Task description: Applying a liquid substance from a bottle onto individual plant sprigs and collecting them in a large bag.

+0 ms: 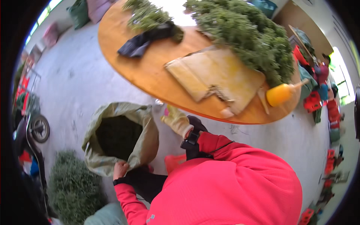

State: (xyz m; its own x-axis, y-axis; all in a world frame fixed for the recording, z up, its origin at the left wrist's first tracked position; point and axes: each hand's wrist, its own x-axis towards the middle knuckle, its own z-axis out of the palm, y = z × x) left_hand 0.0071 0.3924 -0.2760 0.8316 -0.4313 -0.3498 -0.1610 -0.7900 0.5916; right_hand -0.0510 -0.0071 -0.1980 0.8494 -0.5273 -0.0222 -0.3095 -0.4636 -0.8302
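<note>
My left hand (120, 169), bare, grips the near rim of a large woven sack (150, 135). The sack stands upright with its mouth wide, and a dark mass, too dim to make out, fills its inside. My right hand (177, 121), in a pale yellow glove, is just off the table's near edge, to the right of the sack. A small pink patch shows at its fingers; blur hides whether it is held. Beyond lies an orange-brown oval tabletop (118, 60), with a worn cutting board (225, 70) notched along its near side.
Heaps of green sprigs (242, 36) and a dark cloth (137, 45) lie on the table, with an orange-yellow bottle (279, 95) at its right. A bushy green pile (74, 180) and a parked vehicle's wheel (40, 128) stand left. Red crates (312, 101) and people are far right.
</note>
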